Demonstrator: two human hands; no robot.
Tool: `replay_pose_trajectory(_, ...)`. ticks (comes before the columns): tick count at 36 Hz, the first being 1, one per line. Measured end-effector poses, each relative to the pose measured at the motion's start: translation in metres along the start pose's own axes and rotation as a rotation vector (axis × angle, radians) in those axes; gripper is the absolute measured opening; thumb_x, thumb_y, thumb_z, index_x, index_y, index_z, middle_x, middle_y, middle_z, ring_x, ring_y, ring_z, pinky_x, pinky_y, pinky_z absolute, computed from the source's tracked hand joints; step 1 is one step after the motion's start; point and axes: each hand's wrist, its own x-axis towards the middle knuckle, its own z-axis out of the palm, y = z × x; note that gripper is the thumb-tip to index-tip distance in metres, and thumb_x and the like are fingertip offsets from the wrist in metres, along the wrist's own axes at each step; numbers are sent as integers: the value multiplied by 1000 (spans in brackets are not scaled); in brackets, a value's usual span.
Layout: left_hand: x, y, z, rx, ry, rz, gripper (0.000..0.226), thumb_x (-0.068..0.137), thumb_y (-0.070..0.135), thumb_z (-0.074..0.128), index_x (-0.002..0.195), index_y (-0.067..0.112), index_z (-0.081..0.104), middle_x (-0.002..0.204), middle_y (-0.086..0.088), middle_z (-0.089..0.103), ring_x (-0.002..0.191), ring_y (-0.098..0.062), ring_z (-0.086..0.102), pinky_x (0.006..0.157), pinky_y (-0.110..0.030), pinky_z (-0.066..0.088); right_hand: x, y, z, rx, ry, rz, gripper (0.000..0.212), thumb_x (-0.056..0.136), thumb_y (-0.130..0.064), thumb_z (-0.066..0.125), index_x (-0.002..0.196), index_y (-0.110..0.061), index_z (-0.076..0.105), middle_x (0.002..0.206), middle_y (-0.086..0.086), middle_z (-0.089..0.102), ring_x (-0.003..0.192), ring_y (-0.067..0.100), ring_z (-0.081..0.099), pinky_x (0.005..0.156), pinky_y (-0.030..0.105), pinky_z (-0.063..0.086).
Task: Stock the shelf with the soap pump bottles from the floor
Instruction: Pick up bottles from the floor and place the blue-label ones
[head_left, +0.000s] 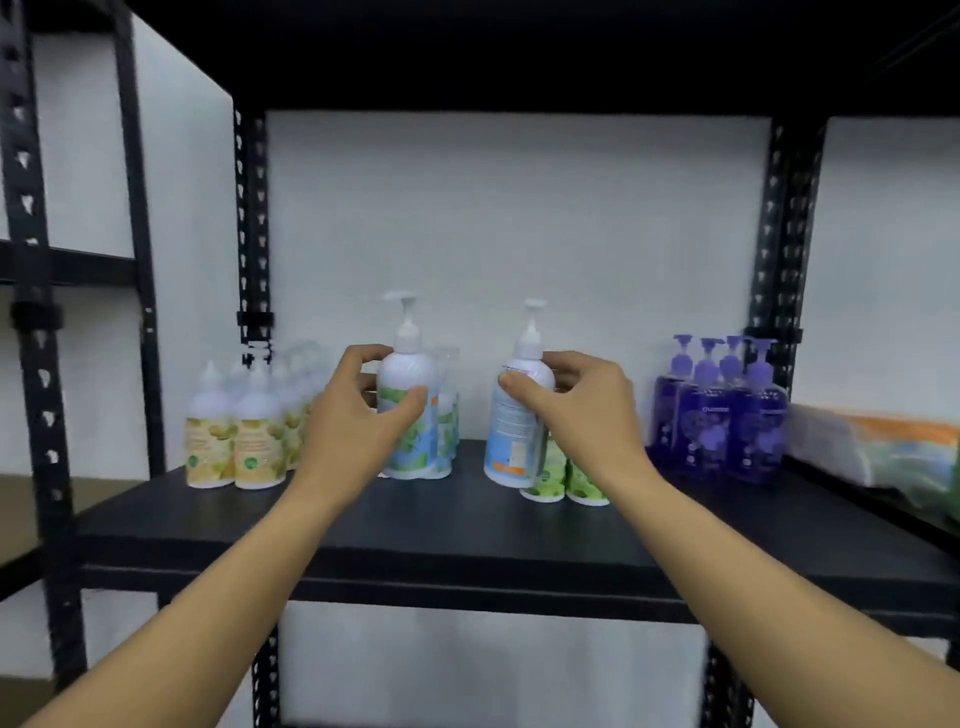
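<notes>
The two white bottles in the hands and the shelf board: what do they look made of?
Left bottle and right bottle: likely glossy opaque white plastic, judging by soft highlights on the shoulders; printed labels wrap them, paper or film unclear. Shelf board: matte black, dull even sheen; painted metal or laminate, I cannot tell. Left hand and right hand each grip one.

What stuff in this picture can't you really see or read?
- Head view: words on the white bottle in the right hand are too blurred to read.
- Bottles behind the left hand and its bottle are partly hidden.
- Green-label bottles are half covered by the right wrist.
- The packet at the right edge is blurred and cut off.
- The floor is out of view.
</notes>
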Motion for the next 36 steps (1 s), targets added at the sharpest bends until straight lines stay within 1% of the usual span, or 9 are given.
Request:
replay_pose_trajectory(2, 4, -9, -16, 22, 17, -6, 38, 86, 29, 73, 115, 39, 51, 100, 8, 68, 81, -2, 64, 59, -13, 45, 5, 0, 23, -4, -15, 5, 17, 76, -36, 84, 77, -34, 67, 80, -16, 72, 77, -4, 68, 65, 17, 56)
replay_pose_trajectory(7, 15, -35, -44, 50, 55, -33, 38, 85, 29, 74, 115, 37, 52, 102, 5, 70, 84, -12, 67, 65, -23, 51, 14, 8, 74, -36, -34, 31, 17, 75, -38, 83, 77, -33, 67, 78, -14, 73, 74, -2, 68, 68, 29, 59)
replay_pose_trajectory(10, 20, -47, -52, 52, 62, -41, 39, 84, 30, 74, 116, 37, 52, 100, 5, 70, 82, -10, 66, 63, -22, 49, 18, 18, 98, -55, -36, 57, 18, 74, -42, 83, 77, -30, 69, 78, -13, 73, 72, -2, 68, 70, 34, 61)
replay_pose_trajectory(13, 25, -56, -57, 50, 62, -46, 39, 84, 31, 74, 116, 37, 53, 100, 6, 70, 82, -9, 66, 62, -20, 48, 22, 27, 117, -108, -30, 74, 28, 71, -48, 81, 78, -23, 72, 74, -10, 72, 69, 3, 69, 67, 38, 60)
replay_pose_trajectory(18, 28, -66, -61, 42, 53, -51, 39, 85, 32, 74, 116, 38, 52, 100, 6, 70, 83, -7, 66, 63, -17, 48, 24, 40, 137, -210, -11, 78, 34, 71, -53, 80, 75, -20, 70, 69, -8, 69, 64, 5, 66, 59, 33, 56)
replay_pose_trajectory(23, 32, -73, -59, 32, 34, -57, 39, 84, 32, 74, 116, 38, 53, 102, 7, 69, 85, -8, 66, 66, -20, 51, 27, 50, 146, -252, -17, 89, 34, 73, -53, 80, 82, -21, 72, 74, -9, 70, 68, 5, 67, 63, 34, 59)
replay_pose_trajectory(27, 33, -78, -57, 27, 26, -58, 38, 84, 33, 74, 115, 38, 53, 101, 5, 69, 85, -10, 67, 66, -23, 53, 26, 55, 148, -243, -31, 100, 33, 73, -50, 81, 81, -19, 72, 74, -8, 70, 68, 4, 66, 64, 35, 58)
replay_pose_trajectory(31, 34, -79, -55, 25, 23, -63, 39, 84, 33, 74, 116, 39, 53, 100, 8, 69, 84, -6, 66, 64, -19, 49, 24, 58, 150, -236, -38, 117, 33, 72, -50, 81, 80, -20, 72, 72, -8, 70, 67, 4, 66, 63, 35, 58)
replay_pose_trajectory(36, 34, -80, -54, 12, 26, -62, 39, 84, 32, 74, 115, 40, 52, 101, 7, 69, 85, -6, 66, 65, -18, 50, 23, 58, 153, -239, -37, 119, 33, 71, -52, 81, 81, -22, 72, 73, -11, 70, 68, 2, 66, 64, 33, 58)
